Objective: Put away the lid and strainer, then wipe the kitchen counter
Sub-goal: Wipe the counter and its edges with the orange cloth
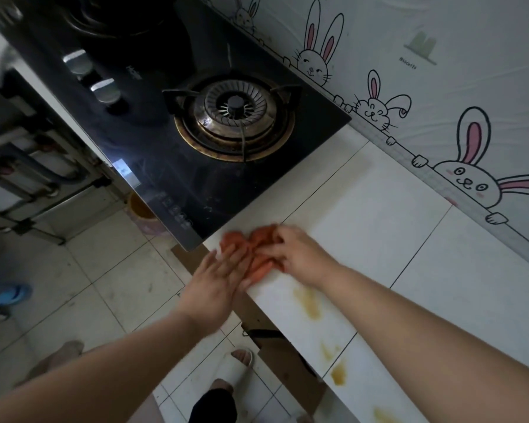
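An orange cloth (pixel 254 248) lies bunched at the front edge of the white tiled counter (pixel 394 239), just right of the black gas hob. My right hand (pixel 297 254) is closed over the cloth's right part, pressing it on the counter. My left hand (pixel 217 279) lies flat with fingers spread on the cloth's left side, at the counter's edge. Both hands are blurred by motion. Yellow-brown stains (pixel 309 300) mark the counter's front strip nearer to me. No lid or strainer is in view.
The black glass hob (pixel 153 166) has a round burner (pixel 235 117) and two metal knobs (pixel 104 90). A wall covering with rabbit drawings (pixel 440 87) runs behind the counter. Below are a tiled floor, a pink bucket (pixel 147 218), a blue shoe and my slippered feet.
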Tool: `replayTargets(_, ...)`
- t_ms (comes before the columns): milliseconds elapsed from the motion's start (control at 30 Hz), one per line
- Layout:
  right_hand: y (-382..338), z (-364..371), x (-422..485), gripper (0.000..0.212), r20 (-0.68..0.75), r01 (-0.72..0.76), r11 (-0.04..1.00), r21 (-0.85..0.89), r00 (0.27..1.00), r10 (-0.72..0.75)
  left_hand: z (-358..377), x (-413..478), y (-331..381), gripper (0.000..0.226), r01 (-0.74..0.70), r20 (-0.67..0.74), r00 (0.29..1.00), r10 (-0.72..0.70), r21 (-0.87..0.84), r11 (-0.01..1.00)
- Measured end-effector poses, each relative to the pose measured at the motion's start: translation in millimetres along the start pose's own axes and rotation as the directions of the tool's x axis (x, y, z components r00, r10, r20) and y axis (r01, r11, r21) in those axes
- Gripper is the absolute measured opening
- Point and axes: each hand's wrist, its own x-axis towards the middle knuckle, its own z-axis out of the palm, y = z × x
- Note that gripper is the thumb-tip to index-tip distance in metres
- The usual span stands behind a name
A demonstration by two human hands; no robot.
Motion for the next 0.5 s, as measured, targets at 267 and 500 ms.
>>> replayTargets(267, -3, -9, 50, 0.041, -0.298, -0.109, 0.985, -0.138, 0.953, 0.063, -5, 78, -7, 0.057, 0.096, -0.045, 0.993, -0.105, -0.176, 0.980)
replayTargets(500, 27, 20, -60, 0.024, -0.077, 0.064, 0.837, -0.544, 0.989, -0.126, 18, -34, 20, 0.057, -0.105, 0.026, 0.994, 0.106, -0.016, 0.994)
